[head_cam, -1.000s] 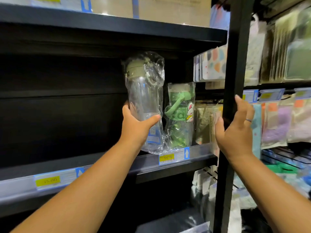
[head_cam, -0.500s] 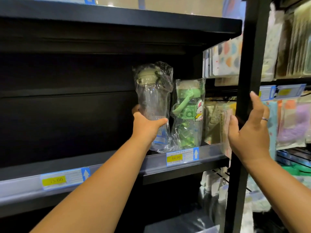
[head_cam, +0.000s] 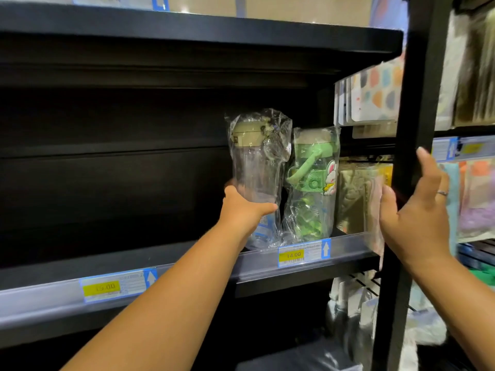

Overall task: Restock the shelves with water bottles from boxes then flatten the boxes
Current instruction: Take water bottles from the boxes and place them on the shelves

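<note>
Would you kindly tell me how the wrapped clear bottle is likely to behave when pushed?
The clear bottle looks empty, so probably light. Its loose wrap may slip in the grip of the left hand. Tall and narrow, it could tip against the green bottle.

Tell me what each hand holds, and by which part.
The left hand grips the wrapped clear bottle round its lower body. The right hand holds no product; it only rests against the black shelf post.
</note>
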